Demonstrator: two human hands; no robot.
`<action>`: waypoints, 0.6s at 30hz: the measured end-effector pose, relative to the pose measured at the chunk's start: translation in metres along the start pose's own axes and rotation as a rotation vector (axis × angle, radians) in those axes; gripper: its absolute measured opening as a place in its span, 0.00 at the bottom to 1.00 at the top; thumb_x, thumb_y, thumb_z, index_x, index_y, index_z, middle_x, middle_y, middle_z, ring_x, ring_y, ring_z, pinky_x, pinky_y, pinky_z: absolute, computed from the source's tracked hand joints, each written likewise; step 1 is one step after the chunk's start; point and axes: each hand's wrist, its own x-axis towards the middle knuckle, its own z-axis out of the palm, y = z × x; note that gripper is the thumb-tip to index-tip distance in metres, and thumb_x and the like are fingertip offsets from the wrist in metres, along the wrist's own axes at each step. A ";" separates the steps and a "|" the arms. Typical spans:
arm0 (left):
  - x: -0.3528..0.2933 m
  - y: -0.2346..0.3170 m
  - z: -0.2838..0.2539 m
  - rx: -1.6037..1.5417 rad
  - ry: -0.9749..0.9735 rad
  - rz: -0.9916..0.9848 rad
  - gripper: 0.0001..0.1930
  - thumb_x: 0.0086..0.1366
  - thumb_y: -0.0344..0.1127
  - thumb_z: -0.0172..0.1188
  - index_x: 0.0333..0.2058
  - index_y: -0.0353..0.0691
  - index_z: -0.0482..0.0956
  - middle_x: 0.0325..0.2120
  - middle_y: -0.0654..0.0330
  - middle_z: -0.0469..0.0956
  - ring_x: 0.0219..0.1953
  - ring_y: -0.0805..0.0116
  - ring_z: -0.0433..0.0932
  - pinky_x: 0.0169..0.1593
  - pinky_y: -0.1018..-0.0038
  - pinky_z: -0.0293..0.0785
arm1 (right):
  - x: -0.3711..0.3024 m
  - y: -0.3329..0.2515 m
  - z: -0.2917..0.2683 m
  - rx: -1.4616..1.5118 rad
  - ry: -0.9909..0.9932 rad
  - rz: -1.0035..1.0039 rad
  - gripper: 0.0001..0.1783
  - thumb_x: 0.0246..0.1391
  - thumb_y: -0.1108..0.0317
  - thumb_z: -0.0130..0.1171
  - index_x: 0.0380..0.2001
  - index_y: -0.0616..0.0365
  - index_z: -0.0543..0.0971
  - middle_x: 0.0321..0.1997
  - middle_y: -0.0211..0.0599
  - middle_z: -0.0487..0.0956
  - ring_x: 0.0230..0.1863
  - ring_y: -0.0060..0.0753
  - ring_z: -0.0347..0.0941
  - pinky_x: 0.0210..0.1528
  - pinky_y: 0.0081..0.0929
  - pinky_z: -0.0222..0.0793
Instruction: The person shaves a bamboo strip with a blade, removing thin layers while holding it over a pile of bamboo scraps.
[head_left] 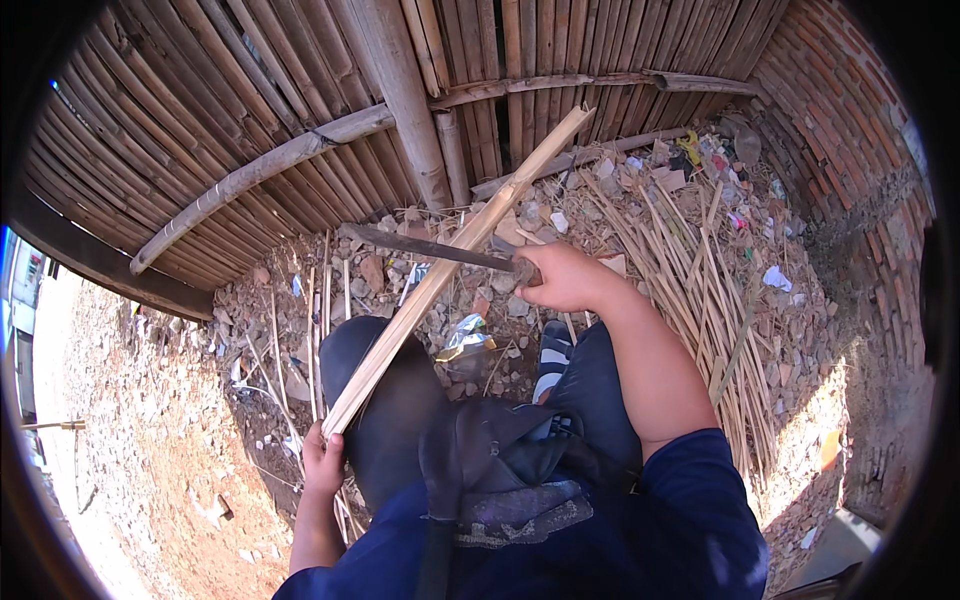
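A long split bamboo piece (420, 300) slants from my left knee up toward the slatted wall. Its near end is gripped by my left hand (322, 458), with the thumb along its edge. My right hand (562, 277) is closed round the handle of a machete (430, 247). The dark blade points left and crosses the bamboo near its middle; whether it has cut into it, I cannot tell. I sit low with both knees bent, and the bamboo passes over my left thigh.
A pile of thin bamboo strips (700, 310) lies on the right, with several more strips (318, 330) by my left knee. Rubble and litter, including a silver wrapper (466, 338), cover the ground. Ahead stands a bamboo wall (290, 70); a brick wall (860, 150) rises on the right.
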 end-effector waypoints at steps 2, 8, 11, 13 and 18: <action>0.001 -0.016 -0.011 -0.037 -0.051 -0.086 0.28 0.64 0.54 0.61 0.46 0.30 0.73 0.29 0.64 0.76 0.32 0.74 0.72 0.37 0.75 0.68 | 0.000 -0.006 -0.007 0.013 -0.116 -0.006 0.20 0.47 0.62 0.66 0.44 0.59 0.78 0.37 0.46 0.82 0.42 0.46 0.79 0.45 0.38 0.71; 0.001 0.009 0.005 0.083 -0.022 0.070 0.27 0.64 0.51 0.62 0.45 0.28 0.74 0.35 0.59 0.78 0.37 0.73 0.73 0.43 0.75 0.68 | 0.004 0.020 -0.021 0.014 0.113 0.153 0.22 0.46 0.62 0.67 0.44 0.61 0.77 0.38 0.51 0.81 0.43 0.52 0.78 0.46 0.41 0.72; 0.002 -0.005 0.000 0.038 -0.021 0.038 0.28 0.64 0.53 0.61 0.45 0.28 0.74 0.35 0.59 0.78 0.37 0.74 0.72 0.42 0.75 0.68 | 0.002 0.026 -0.012 -0.058 0.292 0.051 0.21 0.46 0.63 0.67 0.43 0.60 0.78 0.38 0.51 0.81 0.43 0.53 0.78 0.45 0.42 0.72; 0.002 -0.009 0.000 -0.017 -0.013 0.018 0.29 0.65 0.54 0.60 0.45 0.28 0.74 0.35 0.60 0.77 0.37 0.75 0.71 0.42 0.75 0.68 | -0.003 0.018 -0.016 0.009 0.375 0.060 0.21 0.46 0.60 0.68 0.43 0.57 0.78 0.38 0.48 0.81 0.43 0.51 0.78 0.44 0.43 0.72; 0.009 -0.032 -0.013 -0.126 -0.099 -0.035 0.30 0.65 0.56 0.60 0.48 0.28 0.74 0.36 0.62 0.77 0.37 0.76 0.71 0.41 0.76 0.67 | -0.012 0.012 -0.025 -0.284 0.585 -0.065 0.21 0.47 0.56 0.69 0.42 0.53 0.78 0.32 0.47 0.81 0.38 0.53 0.79 0.41 0.43 0.73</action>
